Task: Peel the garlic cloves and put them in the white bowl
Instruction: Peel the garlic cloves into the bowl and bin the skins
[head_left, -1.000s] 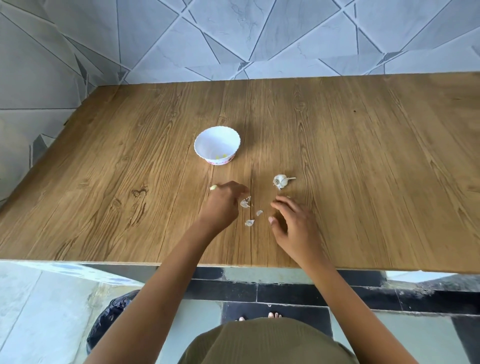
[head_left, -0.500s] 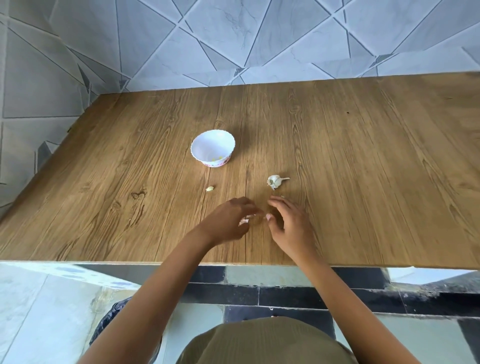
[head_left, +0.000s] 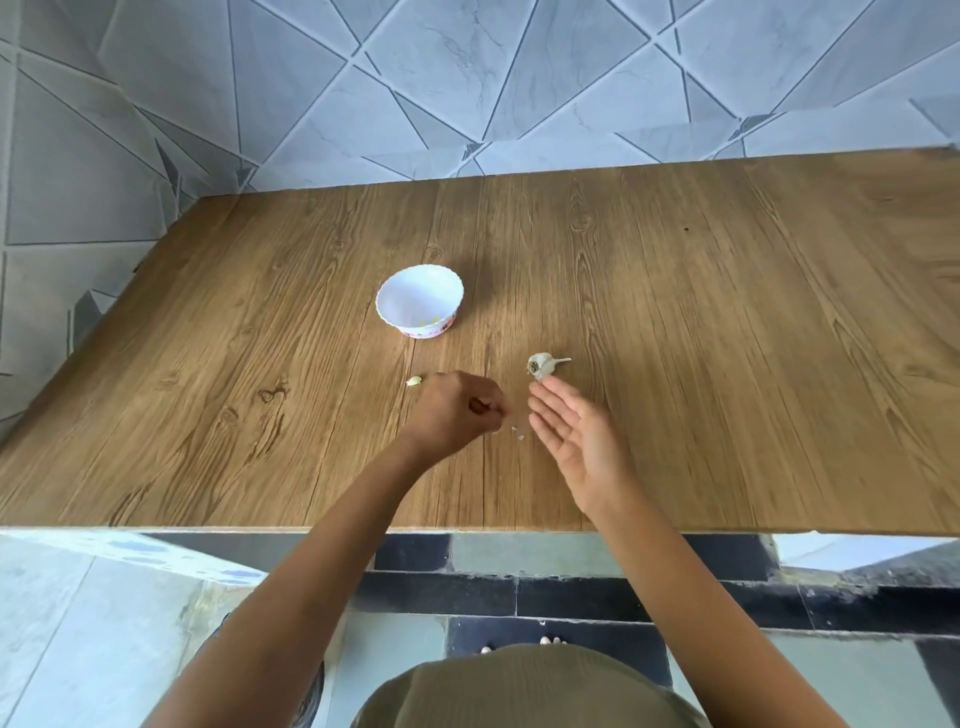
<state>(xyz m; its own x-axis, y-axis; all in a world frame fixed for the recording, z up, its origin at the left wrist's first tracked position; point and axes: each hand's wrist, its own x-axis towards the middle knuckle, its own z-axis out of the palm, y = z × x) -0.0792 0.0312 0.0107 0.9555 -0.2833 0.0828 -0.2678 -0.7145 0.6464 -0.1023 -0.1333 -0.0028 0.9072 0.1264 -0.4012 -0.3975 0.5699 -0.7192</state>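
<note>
Two hands we log: left hand (head_left: 457, 410) fingers curled tight, contents we cannot tell | right hand (head_left: 574, 441) fingers straight, palm showing | peel scraps (head_left: 518, 433) between them on table (head_left: 727, 364) | clove (head_left: 414, 381) just left of left hand | garlic bulb (head_left: 541, 365) near right fingertips | white bowl (head_left: 420, 301) farther back

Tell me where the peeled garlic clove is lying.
In the head view, the peeled garlic clove lies on the wooden table just left of the left hand, a little nearer the person than the white bowl.
</note>
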